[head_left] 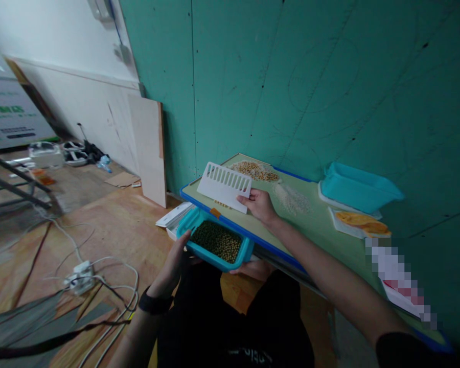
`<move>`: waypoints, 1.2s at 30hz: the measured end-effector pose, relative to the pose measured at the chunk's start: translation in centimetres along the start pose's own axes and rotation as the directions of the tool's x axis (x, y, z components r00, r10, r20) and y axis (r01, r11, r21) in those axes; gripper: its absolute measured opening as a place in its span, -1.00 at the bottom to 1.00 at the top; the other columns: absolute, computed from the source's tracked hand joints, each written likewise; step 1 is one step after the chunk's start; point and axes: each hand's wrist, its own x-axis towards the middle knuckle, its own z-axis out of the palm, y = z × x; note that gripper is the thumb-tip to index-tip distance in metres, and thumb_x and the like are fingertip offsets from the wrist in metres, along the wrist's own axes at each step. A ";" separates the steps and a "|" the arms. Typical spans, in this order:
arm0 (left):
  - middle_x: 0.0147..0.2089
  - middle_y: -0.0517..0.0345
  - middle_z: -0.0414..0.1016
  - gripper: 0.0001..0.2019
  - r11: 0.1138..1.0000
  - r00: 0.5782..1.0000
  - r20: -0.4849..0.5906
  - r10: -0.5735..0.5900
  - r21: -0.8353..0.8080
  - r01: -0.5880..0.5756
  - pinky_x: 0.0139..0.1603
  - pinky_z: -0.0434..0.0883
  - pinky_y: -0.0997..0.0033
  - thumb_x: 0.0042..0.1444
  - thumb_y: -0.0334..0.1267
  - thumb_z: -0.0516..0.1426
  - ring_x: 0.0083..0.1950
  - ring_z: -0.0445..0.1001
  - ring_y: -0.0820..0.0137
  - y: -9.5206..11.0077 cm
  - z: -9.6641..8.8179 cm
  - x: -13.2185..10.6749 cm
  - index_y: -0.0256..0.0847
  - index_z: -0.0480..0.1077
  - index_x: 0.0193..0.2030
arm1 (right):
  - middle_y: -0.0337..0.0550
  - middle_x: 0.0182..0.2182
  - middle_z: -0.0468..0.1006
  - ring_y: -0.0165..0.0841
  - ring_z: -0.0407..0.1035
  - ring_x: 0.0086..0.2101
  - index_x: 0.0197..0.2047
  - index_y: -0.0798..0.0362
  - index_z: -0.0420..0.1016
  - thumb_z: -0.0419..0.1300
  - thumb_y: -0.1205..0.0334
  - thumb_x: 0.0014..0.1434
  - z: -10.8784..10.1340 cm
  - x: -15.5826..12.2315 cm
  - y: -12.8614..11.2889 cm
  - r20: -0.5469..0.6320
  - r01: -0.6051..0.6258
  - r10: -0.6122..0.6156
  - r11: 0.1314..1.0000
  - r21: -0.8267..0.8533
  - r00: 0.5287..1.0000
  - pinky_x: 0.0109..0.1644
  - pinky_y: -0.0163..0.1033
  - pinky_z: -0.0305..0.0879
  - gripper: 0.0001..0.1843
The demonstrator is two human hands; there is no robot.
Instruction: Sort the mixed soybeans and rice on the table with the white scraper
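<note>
My left hand [173, 266] grips the near left end of a teal tray [191, 221] filled with green beans [216, 240], held below the table's edge. My right hand [259, 204] is closed on a white slotted scraper [224, 186] standing on the green table [322, 230] just above that tray. Behind the scraper lie a heap of yellow beans [255, 170] and a patch of white grains [291, 199].
An empty teal tray [358, 187] sits on a white tray at the table's back right, with a white tray of yellow pieces [362, 223] in front. A white box [174, 216] lies on the wooden floor. A power strip [80, 277] and cables lie at the left.
</note>
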 end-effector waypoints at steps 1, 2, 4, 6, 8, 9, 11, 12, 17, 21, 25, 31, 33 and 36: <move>0.21 -0.13 0.73 -0.42 1.000 1.000 -0.001 0.003 0.000 -0.003 0.00 0.72 0.02 0.37 0.15 0.24 0.10 0.74 0.00 0.0 0.0 0.0 -0.13 0.44 0.38 | 0.05 -0.17 0.82 -0.01 0.73 -0.15 -0.25 0.07 0.75 0.68 -0.19 -0.28 0.0 0.0 0.0 0.002 -0.002 0.002 1.000 0.003 1.000 -0.02 0.05 0.67 -0.38; 0.21 -0.12 0.74 -0.43 1.000 1.000 0.002 0.007 -0.001 -0.007 0.00 0.72 0.03 0.36 0.15 0.24 0.09 0.75 0.00 0.0 0.0 0.0 -0.12 0.44 0.37 | 0.04 -0.17 0.82 -0.01 0.73 -0.15 -0.25 0.07 0.75 0.68 -0.19 -0.28 0.1 -0.1 -0.1 0.003 -0.003 0.003 1.000 0.007 1.000 -0.01 0.05 0.67 -0.38; 0.18 -0.11 0.75 -0.43 1.000 1.000 0.012 0.014 0.000 -0.014 0.00 0.71 0.03 0.36 0.17 0.24 0.07 0.75 0.00 -0.1 0.0 0.0 -0.12 0.46 0.35 | 0.02 -0.19 0.82 -0.01 0.73 -0.15 -0.25 0.06 0.75 0.68 -0.19 -0.28 0.1 -0.1 -0.1 0.006 -0.003 0.003 1.000 0.013 1.000 0.00 0.06 0.67 -0.37; 0.12 -0.10 0.77 -0.45 1.000 1.000 0.005 0.009 0.004 -0.009 -0.01 0.71 0.03 0.36 0.17 0.24 0.04 0.76 0.01 -0.1 0.0 -0.1 -0.13 0.47 0.31 | 0.01 -0.21 0.82 -0.01 0.73 -0.14 -0.25 0.06 0.74 0.69 -0.18 -0.28 0.2 -0.2 -0.2 0.015 -0.006 0.006 1.000 0.013 1.000 0.02 0.07 0.67 -0.38; 0.11 -0.09 0.78 -0.47 1.000 1.000 -0.004 0.010 0.005 -0.010 -0.03 0.72 0.03 0.36 0.16 0.24 0.02 0.77 0.02 -0.1 0.0 -0.1 -0.14 0.48 0.29 | 0.02 -0.22 0.82 -0.01 0.73 -0.15 -0.25 0.06 0.74 0.69 -0.17 -0.28 0.2 -0.2 -0.2 0.023 -0.012 0.012 1.000 0.009 1.000 0.02 0.08 0.67 -0.39; 0.11 -0.09 0.77 -0.47 1.000 1.000 -0.004 0.015 0.004 -0.015 -0.03 0.72 0.04 0.36 0.15 0.24 0.02 0.77 0.02 0.0 0.0 -0.2 -0.14 0.49 0.29 | 0.02 -0.22 0.82 -0.01 0.73 -0.14 -0.25 0.06 0.74 0.69 -0.16 -0.27 0.3 -0.2 -0.2 0.025 -0.014 0.013 1.000 0.010 1.000 0.03 0.09 0.66 -0.39; 0.13 -0.09 0.77 -0.48 1.000 1.000 0.009 0.030 -0.001 -0.030 -0.03 0.72 0.04 0.37 0.14 0.24 0.03 0.76 0.03 0.1 0.0 -0.2 -0.12 0.49 0.30 | 0.02 -0.22 0.82 -0.02 0.73 -0.14 -0.24 0.07 0.74 0.69 -0.15 -0.26 0.3 -0.3 -0.2 0.027 -0.015 0.014 1.000 0.013 1.000 0.04 0.10 0.66 -0.40; 0.14 -0.08 0.77 -0.49 0.999 0.999 0.011 0.033 -0.003 -0.033 -0.02 0.72 0.03 0.38 0.13 0.24 0.03 0.76 0.03 0.1 0.1 -0.3 -0.11 0.49 0.31 | 0.02 -0.21 0.82 -0.02 0.73 -0.14 -0.24 0.07 0.74 0.69 -0.15 -0.25 0.2 -0.3 -0.2 0.027 -0.014 0.013 1.000 0.014 1.000 0.05 0.10 0.66 -0.40; 0.12 -0.10 0.77 -0.53 1.000 1.000 -0.017 0.016 0.004 -0.016 0.00 0.72 -0.03 0.41 0.09 0.21 0.00 0.76 0.03 0.3 0.2 -0.2 -0.13 0.48 0.30 | 0.04 -0.19 0.82 -0.02 0.72 -0.15 -0.24 0.07 0.74 0.67 -0.14 -0.20 0.2 -0.4 -0.3 0.026 -0.016 0.016 1.000 -0.010 1.000 0.04 0.11 0.66 -0.44; 0.08 -0.09 0.77 -0.47 1.000 1.000 -0.006 0.006 0.000 -0.006 0.03 0.71 -0.03 0.39 0.11 0.22 -0.02 0.77 0.03 0.2 0.2 -0.1 -0.14 0.43 0.35 | 0.03 -0.23 0.82 -0.02 0.72 -0.17 -0.27 0.06 0.74 0.68 -0.14 -0.23 0.2 -0.5 -0.4 0.042 -0.023 0.023 1.000 0.000 0.999 0.00 0.11 0.67 -0.44; 0.08 -0.09 0.77 -0.43 1.000 1.000 0.023 0.019 -0.006 -0.019 0.02 0.71 0.02 0.37 0.15 0.24 -0.01 0.77 0.04 0.1 0.1 -0.2 -0.14 0.43 0.36 | 0.04 -0.21 0.82 -0.02 0.72 -0.19 -0.28 0.05 0.74 0.67 -0.19 -0.27 0.2 -0.8 -0.6 0.050 -0.034 0.032 0.999 0.030 0.998 -0.03 0.10 0.67 -0.40; 0.22 -0.14 0.72 -0.46 1.000 1.000 0.002 0.013 -0.016 -0.013 0.00 0.73 0.03 0.40 0.10 0.23 0.07 0.75 0.02 0.2 0.1 -0.2 -0.14 0.45 0.37 | 0.06 -0.22 0.82 0.00 0.72 -0.20 -0.27 0.06 0.75 0.66 -0.24 -0.29 0.2 -1.4 -0.6 0.040 -0.036 0.035 0.999 0.025 0.999 -0.04 0.10 0.67 -0.36; 0.22 -0.16 0.72 -0.47 1.000 1.000 -0.003 0.006 -0.015 -0.007 0.02 0.72 0.00 0.41 0.09 0.21 0.08 0.75 0.00 0.2 0.1 -0.2 -0.13 0.45 0.38 | 0.06 -0.22 0.82 -0.01 0.72 -0.20 -0.27 0.06 0.75 0.66 -0.24 -0.29 0.3 -1.5 -0.7 0.044 -0.034 0.033 0.999 0.027 0.999 -0.05 0.08 0.67 -0.37; 0.21 -0.18 0.72 -0.47 1.000 1.000 -0.008 -0.008 -0.026 0.008 0.05 0.72 -0.06 0.41 0.09 0.21 0.09 0.75 -0.03 0.3 0.1 -0.1 -0.12 0.44 0.39 | 0.04 -0.21 0.82 -0.02 0.72 -0.20 -0.26 0.06 0.75 0.66 -0.23 -0.27 0.4 -1.7 -0.9 0.046 -0.025 0.023 0.999 0.033 0.999 -0.04 0.08 0.67 -0.38</move>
